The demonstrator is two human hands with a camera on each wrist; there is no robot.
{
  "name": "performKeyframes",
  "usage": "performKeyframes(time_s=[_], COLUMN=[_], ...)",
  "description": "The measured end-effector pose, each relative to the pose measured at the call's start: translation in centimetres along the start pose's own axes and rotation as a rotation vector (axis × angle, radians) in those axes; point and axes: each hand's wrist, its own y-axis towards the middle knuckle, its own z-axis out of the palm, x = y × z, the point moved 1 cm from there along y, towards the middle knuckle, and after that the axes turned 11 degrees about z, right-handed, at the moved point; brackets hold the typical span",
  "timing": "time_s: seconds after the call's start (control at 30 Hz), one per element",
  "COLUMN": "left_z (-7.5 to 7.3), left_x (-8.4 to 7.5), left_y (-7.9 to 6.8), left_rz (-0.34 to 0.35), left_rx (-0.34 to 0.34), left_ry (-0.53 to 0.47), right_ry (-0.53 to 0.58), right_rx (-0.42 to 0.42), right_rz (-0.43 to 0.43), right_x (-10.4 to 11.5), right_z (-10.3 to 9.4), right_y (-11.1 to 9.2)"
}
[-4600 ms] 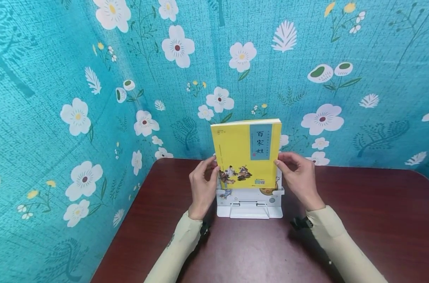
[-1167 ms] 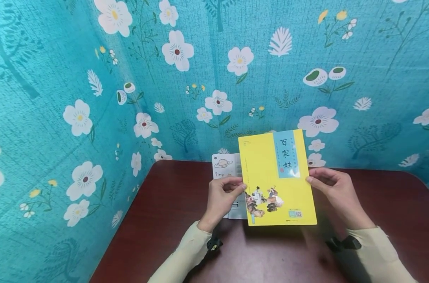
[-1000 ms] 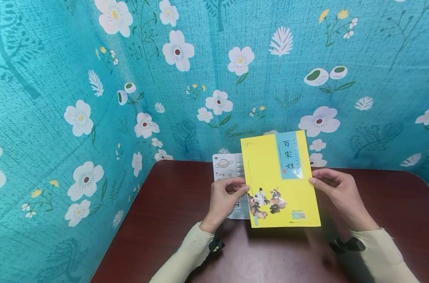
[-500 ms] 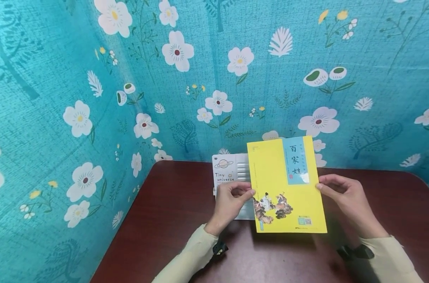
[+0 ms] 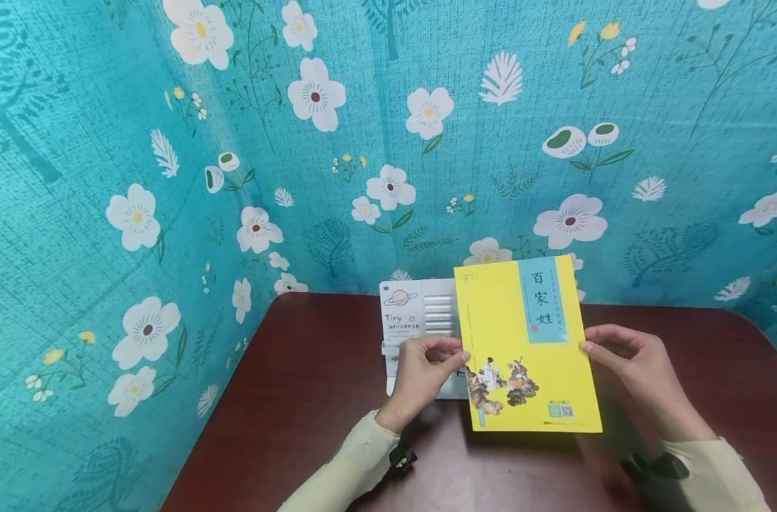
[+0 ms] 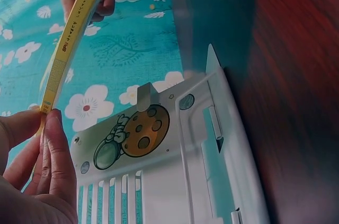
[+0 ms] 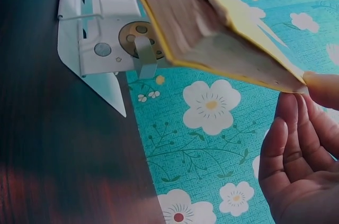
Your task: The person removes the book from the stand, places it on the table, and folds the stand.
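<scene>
A yellow book (image 5: 523,370) with a blue title panel is held up above the table, its cover facing the head camera. My left hand (image 5: 425,377) pinches its left edge between thumb and fingers; in the left wrist view that hand (image 6: 39,171) grips the spine side. On the opposite edge, my right hand (image 5: 645,373) pinches the book, and the right wrist view shows the page edges (image 7: 196,23) slightly parted. Behind the book stands a white book stand (image 5: 401,320) printed "Tiny universe", its right part hidden. A cartoon astronaut and an orange planet (image 6: 145,131) decorate it.
The dark red table (image 5: 299,398) spreads around the stand and under both forearms. A turquoise flowered cloth (image 5: 337,163) hangs behind the table and along the left side. A small clip (image 6: 147,98) sticks out from the stand's face.
The book was in front of the stand's upper part earlier; both hands have carried it right and nearer to me. More of the stand's left side shows. Both hands keep their pinch.
</scene>
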Motion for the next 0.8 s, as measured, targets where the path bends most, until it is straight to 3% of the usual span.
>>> performKeyframes(time_s=[0.47, 0.8], left_z=[1.3, 3.0], left_x=[-0.1, -0.6], left_y=[-0.2, 0.2], left_rz=[-0.004, 0.0], left_rx=[0.032, 0.044], left_ry=[-0.016, -0.012], right_ry=[-0.012, 0.188], right_rx=[-0.043, 0.019], right_rz=[-0.01, 0.064], right_x=[-1.1, -1.9], right_z=[-1.0, -2.7], right_y=[-0.4, -1.0])
